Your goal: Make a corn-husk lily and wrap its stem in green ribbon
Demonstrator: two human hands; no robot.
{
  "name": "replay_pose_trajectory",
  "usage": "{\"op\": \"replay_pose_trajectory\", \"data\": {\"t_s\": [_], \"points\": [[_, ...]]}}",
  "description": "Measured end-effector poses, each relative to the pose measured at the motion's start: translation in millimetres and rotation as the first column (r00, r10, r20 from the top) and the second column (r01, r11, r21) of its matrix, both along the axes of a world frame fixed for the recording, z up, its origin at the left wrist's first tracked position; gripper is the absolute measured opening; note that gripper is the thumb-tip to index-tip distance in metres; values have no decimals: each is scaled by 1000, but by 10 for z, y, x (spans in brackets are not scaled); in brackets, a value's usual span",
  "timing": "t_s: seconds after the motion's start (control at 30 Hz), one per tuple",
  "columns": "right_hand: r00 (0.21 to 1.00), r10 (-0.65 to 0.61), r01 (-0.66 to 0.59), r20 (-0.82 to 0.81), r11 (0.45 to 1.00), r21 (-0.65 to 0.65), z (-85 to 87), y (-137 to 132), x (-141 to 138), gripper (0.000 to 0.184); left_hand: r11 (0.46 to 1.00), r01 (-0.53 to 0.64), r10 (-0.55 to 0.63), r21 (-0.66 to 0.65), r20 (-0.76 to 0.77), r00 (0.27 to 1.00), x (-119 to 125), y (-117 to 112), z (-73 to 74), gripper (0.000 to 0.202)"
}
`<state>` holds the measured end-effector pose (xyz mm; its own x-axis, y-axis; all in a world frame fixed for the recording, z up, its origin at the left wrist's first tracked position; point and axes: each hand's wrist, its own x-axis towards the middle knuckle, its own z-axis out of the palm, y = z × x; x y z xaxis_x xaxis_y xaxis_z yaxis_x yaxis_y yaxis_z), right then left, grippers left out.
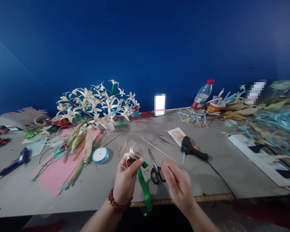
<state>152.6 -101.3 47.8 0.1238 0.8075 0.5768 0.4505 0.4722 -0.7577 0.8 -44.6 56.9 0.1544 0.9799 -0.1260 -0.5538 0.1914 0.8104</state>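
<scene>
Head view: left of the scissors point(155, 165), left fingers point(135, 165) pinch a white flower point(129, 155), probably light, flimsy; hold it low. Right fingers point(170, 170) curl; can't see inside.

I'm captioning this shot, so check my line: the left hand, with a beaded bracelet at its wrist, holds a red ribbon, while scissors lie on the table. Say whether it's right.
Wrong on colour: the head view shows the ribbon in the left hand is green, not red. The beaded bracelet and the scissors on the table are right.
</scene>
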Motion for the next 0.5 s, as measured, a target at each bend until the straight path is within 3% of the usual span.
{"op": "replay_pose_trajectory", "data": {"t_s": [0.07,0.17,0.27,0.4,0.5], "points": [[998,-11,5,67,996,89,24,19,21,33,1000,4,-4,2,3,1000,1,-6,2,19],[976,-99,60,194,978,198,45,52,72,12,1000,11,-11,24,10,1000,1,-13,3,17],[952,-129,58,276,966,250,71,77,121,25,999,19,-19,39,14,1000,11,-7,5,16],[930,-96,-24,355,947,320,167,105,123,21,999,12,-13,39,15,1000,34,8,21,15],[867,-130,-76,481,919,387,246,141,88,26,999,24,-24,30,25,999,43,11,39,14]]}}
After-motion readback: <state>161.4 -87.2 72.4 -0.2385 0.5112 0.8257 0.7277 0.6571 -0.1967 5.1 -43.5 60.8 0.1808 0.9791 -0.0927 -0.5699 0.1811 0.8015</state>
